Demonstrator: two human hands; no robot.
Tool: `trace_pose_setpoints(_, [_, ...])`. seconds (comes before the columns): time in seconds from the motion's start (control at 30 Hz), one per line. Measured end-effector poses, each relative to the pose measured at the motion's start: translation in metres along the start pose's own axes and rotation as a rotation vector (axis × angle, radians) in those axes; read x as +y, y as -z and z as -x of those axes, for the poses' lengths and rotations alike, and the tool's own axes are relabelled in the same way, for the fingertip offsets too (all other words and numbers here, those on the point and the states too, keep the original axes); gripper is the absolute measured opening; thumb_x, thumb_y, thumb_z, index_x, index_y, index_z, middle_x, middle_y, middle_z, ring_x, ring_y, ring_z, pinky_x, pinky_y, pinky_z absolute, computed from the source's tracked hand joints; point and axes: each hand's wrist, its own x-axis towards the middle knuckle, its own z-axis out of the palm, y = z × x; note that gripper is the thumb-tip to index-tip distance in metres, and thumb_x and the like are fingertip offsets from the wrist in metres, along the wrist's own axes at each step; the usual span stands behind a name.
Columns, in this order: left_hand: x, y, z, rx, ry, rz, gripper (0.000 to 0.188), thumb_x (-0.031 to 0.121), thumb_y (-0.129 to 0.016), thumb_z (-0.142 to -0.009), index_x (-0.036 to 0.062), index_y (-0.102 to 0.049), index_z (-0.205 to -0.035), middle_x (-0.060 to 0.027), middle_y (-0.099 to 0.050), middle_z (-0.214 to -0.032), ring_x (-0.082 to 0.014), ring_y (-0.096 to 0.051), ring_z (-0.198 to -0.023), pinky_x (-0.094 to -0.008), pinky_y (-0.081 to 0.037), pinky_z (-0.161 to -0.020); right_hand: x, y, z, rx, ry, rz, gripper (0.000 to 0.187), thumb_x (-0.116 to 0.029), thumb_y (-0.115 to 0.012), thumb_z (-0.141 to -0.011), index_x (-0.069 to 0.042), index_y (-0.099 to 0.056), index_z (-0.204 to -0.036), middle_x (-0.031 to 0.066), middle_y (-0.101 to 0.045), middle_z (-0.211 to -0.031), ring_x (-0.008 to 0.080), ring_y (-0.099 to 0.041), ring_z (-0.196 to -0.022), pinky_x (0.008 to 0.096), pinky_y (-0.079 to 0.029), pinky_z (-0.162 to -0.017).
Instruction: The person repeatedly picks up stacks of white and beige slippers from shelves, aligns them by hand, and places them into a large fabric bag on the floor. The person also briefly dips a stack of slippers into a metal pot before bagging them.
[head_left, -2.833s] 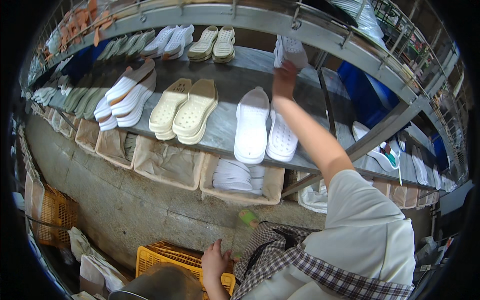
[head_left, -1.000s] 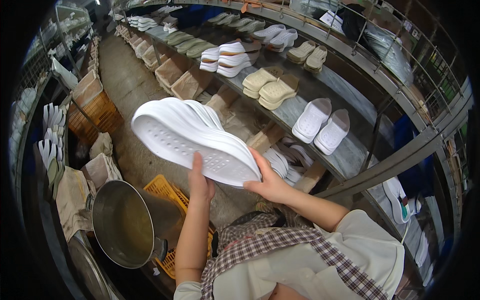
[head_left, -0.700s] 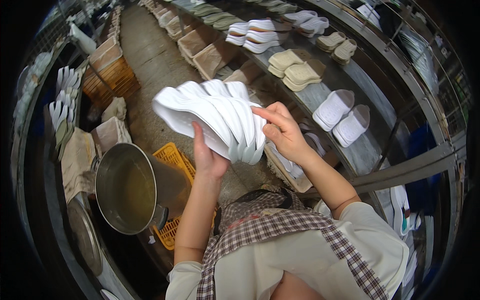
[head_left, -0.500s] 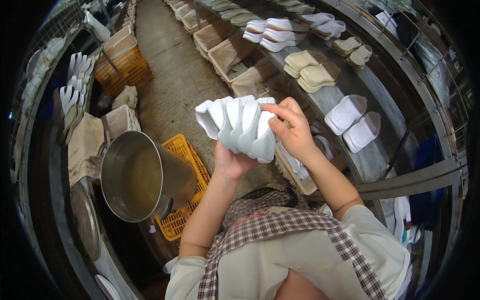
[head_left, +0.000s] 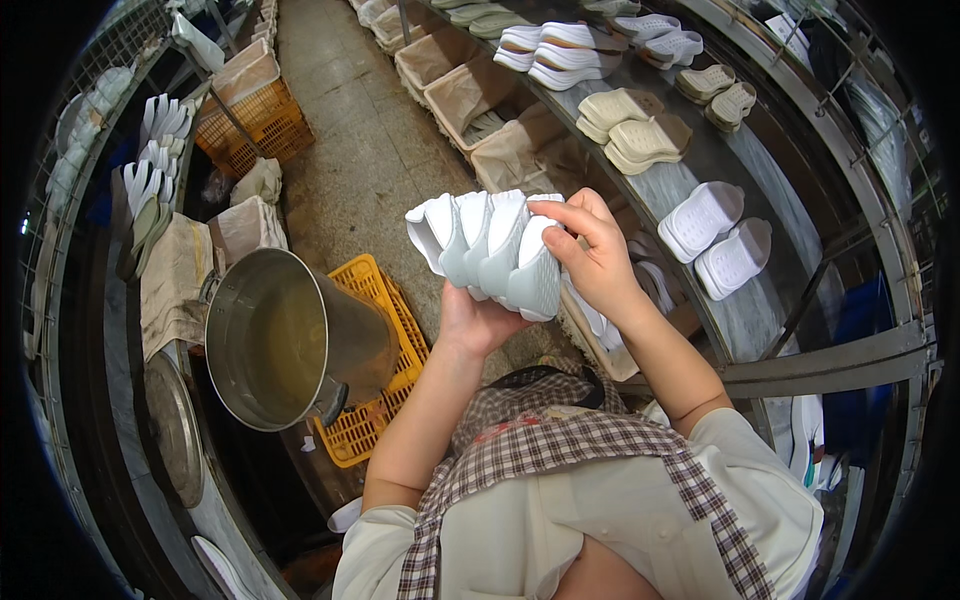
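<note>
2 hands point(head_left: 474, 324) point(head_left: 602, 264) w/ 1 stk wht soles point(head_left: 488, 250).

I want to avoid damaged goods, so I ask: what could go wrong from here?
The stack of white soles rests on the left grip, with the right grip at one end, so a sole may slip out. The pot at the left is open and holds liquid; a dropped sole might get wet. The white pair lies near the edge of the shelf, so a turning elbow could perhaps knock it.

Head-high fisheye view, steeply downward
</note>
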Motion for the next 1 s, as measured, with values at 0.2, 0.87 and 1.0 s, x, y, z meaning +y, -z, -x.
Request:
trace_pose_setpoints(0.2, [0.001,-0.011,0.002,0.027,-0.008,0.026,0.062,0.06,-0.033,-0.089,0.0194,-0.042,-0.134,-0.0057,-0.044,-0.136,-0.0279,-0.043,-0.123,-0.0556,-0.031,-0.099,0.001,0.003,0.002,0.024,0.003,-0.009,0.028,-0.019,-0.056,-0.088,-0.001,-0.064,-0.108,0.0032,-0.043,-0.083,0.0132,-0.043,-0.078,0.0235,-0.035,-0.07])
trace_pose_setpoints(0.87, [-0.008,-0.004,-0.001,0.339,0.009,0.116,0.081,0.072,-0.033,-0.085,0.0172,-0.023,-0.144,-0.0119,-0.017,-0.149,-0.0342,-0.018,-0.136,-0.0665,-0.009,-0.104,0.033,0.001,-0.005,0.037,-0.149,-0.198,0.031,-0.026,-0.054,-0.092,0.001,-0.065,-0.102,0.0048,-0.05,-0.084,0.0135,-0.049,-0.083,0.0245,-0.039,-0.076])
trace_pose_setpoints(1.0, [-0.009,-0.005,-0.001,0.361,-0.001,0.133,0.08,0.071,-0.033,-0.085,0.0177,-0.025,-0.143,-0.0113,-0.018,-0.148,-0.0328,-0.02,-0.134,-0.0662,-0.011,-0.104,0.035,-0.001,-0.005,0.034,-0.186,-0.245,0.032,-0.027,-0.053,-0.092,0.001,-0.065,-0.103,0.0046,-0.05,-0.086,0.0134,-0.049,-0.084,0.0246,-0.039,-0.077])
